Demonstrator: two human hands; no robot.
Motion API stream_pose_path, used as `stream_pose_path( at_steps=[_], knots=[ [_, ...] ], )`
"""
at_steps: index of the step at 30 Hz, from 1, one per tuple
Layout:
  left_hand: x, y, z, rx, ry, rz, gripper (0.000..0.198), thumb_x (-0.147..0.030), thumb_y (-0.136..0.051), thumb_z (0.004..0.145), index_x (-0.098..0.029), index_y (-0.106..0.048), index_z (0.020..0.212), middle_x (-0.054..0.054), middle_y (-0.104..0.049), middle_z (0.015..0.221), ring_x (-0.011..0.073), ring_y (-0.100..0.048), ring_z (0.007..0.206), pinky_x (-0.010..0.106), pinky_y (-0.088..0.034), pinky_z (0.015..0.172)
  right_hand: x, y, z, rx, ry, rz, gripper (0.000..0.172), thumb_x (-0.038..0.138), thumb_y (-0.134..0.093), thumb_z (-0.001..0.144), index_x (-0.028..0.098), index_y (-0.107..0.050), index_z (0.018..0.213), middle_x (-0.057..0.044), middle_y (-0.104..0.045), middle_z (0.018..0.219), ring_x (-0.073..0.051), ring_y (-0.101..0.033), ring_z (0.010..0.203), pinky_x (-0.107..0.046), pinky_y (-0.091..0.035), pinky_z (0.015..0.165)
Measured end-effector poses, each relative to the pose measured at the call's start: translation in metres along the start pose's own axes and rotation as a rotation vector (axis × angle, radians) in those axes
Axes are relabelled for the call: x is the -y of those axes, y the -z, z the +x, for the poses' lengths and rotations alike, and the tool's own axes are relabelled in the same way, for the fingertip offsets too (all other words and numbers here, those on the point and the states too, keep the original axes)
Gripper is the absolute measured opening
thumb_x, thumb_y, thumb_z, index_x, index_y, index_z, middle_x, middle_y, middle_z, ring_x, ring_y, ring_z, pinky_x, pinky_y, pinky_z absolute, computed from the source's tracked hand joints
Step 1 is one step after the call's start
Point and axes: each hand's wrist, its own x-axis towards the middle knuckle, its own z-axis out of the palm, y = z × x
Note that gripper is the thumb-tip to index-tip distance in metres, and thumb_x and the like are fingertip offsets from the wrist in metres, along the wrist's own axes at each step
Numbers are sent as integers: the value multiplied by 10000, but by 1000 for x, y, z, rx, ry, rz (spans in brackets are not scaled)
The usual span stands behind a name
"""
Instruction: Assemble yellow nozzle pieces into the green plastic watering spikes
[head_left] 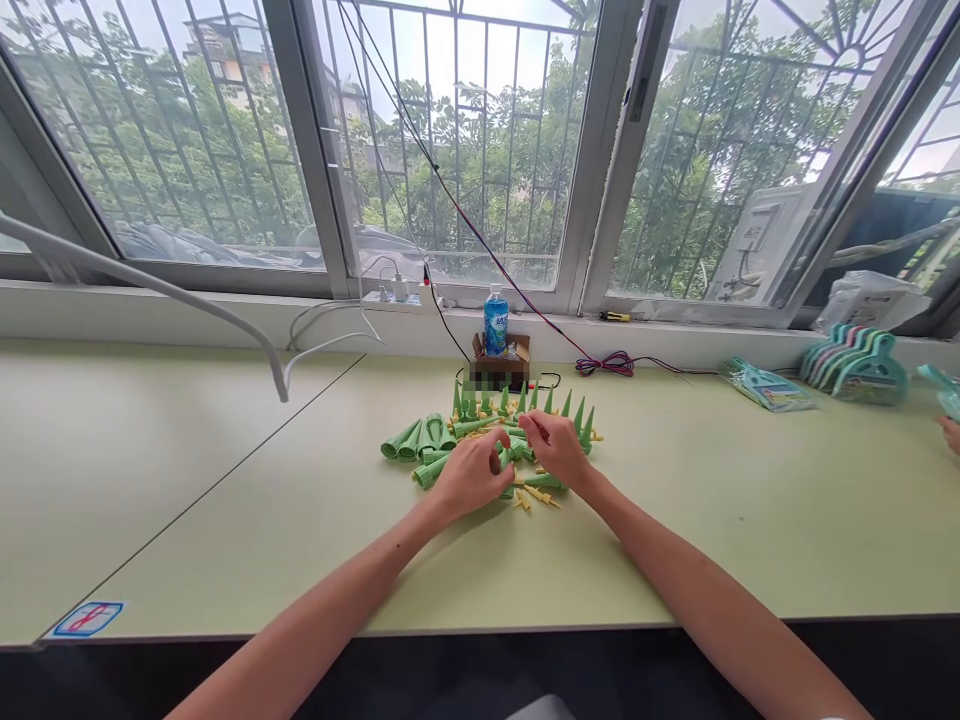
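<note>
Both of my hands rest over a heap of green plastic cones [420, 440] and small yellow pieces [536, 495] on the pale green table [225, 500]. My left hand [472, 470] is curled, its fingers closed on a green cone [504, 458]. My right hand [555, 445] pinches with its fingertips over the pile; what it holds is too small to make out. Several cones stand upright [577, 412] behind my hands, others lie on their sides to the left.
A blue bottle [495, 322] stands in a small cardboard box [501, 362] by the window. Red and black wires [615, 362] run along the sill. Teal plastic items [855, 362] lie at the far right, where another person's hand [951, 432] shows. A white cable [150, 290] arcs at left.
</note>
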Motion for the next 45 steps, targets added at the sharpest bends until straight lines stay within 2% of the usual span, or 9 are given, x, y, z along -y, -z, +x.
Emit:
stream_pose_path(
  at_steps=[7, 16, 22, 25, 29, 32, 38, 45],
  knots=[
    [7, -7, -1, 23, -38, 87, 192, -225, -550, 764, -220, -586, 953, -33, -621, 573, 181, -584, 571, 280, -373, 623, -2, -1, 0, 18, -2, -2, 438, 463, -363, 975, 185, -515, 672, 25, -459, 527, -110, -392, 486, -242, -311, 521],
    [5, 1, 0, 57, -54, 79, 157, -196, -533, 741, -217, -623, 868, -33, -558, 529, 154, -497, 508, 267, -323, 559, -4, -2, 0, 34, 0, -1, 446, 457, -369, 975, 181, -499, 650, 31, -440, 522, -103, -365, 489, -241, -307, 521],
    [6, 4, 0, 59, -50, 1, 129, -200, -545, 738, -207, -631, 833, -37, -539, 541, 132, -474, 514, 251, -333, 559, -4, -1, 1, 47, 1, 5, 461, 464, -365, 973, 185, -452, 617, 27, -442, 529, -103, -370, 498, -242, -310, 525],
    [8, 5, 2, 9, -27, -30, 112, -235, -526, 785, -197, -630, 800, -36, -527, 521, 122, -449, 490, 247, -339, 560, -2, 1, 1, 51, 4, 7, 467, 465, -360, 974, 188, -435, 605, 30, -424, 524, -102, -351, 495, -242, -305, 521],
    [8, 7, 5, -153, 14, -45, 207, -307, -486, 852, -186, -618, 748, -35, -504, 515, 108, -413, 479, 236, -331, 557, -3, 5, 3, 36, 12, -15, 474, 467, -363, 970, 190, -422, 590, 35, -385, 512, -101, -310, 492, -245, -289, 514],
    [8, 10, 6, -232, 28, -49, 275, -349, -468, 878, -178, -597, 705, -37, -497, 518, 101, -392, 482, 233, -329, 561, -6, 9, 5, 22, 23, -48, 473, 462, -371, 969, 191, -390, 582, 42, -357, 504, -98, -290, 487, -249, -272, 514],
    [6, 11, 6, -258, 26, -57, 334, -371, -455, 896, -172, -566, 650, -38, -477, 504, 95, -366, 472, 240, -312, 547, -11, 15, 8, 26, 36, -102, 467, 445, -367, 971, 194, -357, 577, 42, -352, 508, -100, -276, 497, -250, -256, 515],
    [7, 10, 6, -262, 32, -53, 356, -382, -450, 898, -171, -568, 636, -39, -447, 493, 97, -347, 471, 238, -303, 538, -14, 26, 12, 95, 56, -211, 358, 361, -436, 945, 185, -496, 638, 25, -438, 525, -107, -342, 491, -247, -270, 525]
  ],
)
